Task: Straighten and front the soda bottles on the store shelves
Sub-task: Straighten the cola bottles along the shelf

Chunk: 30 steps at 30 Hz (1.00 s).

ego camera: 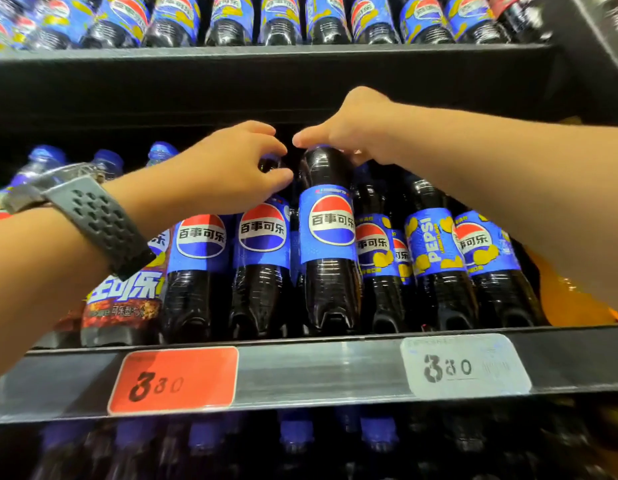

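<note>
Both hands work the middle shelf (318,367), seen from the head view. Left hand (231,168), with a watch (92,216) on its wrist, curls fingers and thumb round the neck of one cola bottle (262,258). Right hand (356,129) grips the cap end of the next bottle (326,244), thumb in front, fingers behind. Both bottles stand at the shelf front, logos facing out. Lemon bottles (435,244) to the right lean, and one label is turned sideways.

Judgement: full bottles are heavy, rigid and smooth. Hold at the neck below the cap, where the flare resists slipping. Rotate on the base rather than lift.
</note>
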Motion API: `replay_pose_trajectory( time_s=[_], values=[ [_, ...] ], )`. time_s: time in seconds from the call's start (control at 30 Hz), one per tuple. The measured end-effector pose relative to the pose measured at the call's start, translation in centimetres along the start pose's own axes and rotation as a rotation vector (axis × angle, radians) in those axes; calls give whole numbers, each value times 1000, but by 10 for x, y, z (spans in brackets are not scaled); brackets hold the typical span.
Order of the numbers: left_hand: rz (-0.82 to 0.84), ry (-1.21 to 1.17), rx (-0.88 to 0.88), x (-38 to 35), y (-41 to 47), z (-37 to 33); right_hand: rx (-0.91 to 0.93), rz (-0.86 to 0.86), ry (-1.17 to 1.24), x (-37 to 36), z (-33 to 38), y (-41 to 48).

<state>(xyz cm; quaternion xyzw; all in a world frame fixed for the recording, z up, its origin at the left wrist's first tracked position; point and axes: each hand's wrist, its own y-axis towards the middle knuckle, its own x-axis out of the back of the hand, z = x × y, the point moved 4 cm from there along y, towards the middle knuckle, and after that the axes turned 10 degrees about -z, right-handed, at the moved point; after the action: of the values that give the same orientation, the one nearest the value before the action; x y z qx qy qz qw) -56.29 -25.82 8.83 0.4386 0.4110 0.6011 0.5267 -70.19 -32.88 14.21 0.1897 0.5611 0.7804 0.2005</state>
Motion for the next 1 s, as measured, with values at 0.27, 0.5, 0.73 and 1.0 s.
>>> replay_pose_trajectory(
  time_s=[0.27, 0.5, 0.73, 1.0],
  values=[
    [27, -94, -106, 8, -9, -40, 79, -104, -99, -4, 3, -2],
    [29, -77, -88, 3, -12, -35, -1, 168, 142, -6, -7, -1],
    [141, -43, -25, 3, -8, -35, 10, 195, 88, 33, -34, 11],
    [5, 96, -100, -18, 55, -76, 222, 70, -570, 62, -77, 17]
  ],
)
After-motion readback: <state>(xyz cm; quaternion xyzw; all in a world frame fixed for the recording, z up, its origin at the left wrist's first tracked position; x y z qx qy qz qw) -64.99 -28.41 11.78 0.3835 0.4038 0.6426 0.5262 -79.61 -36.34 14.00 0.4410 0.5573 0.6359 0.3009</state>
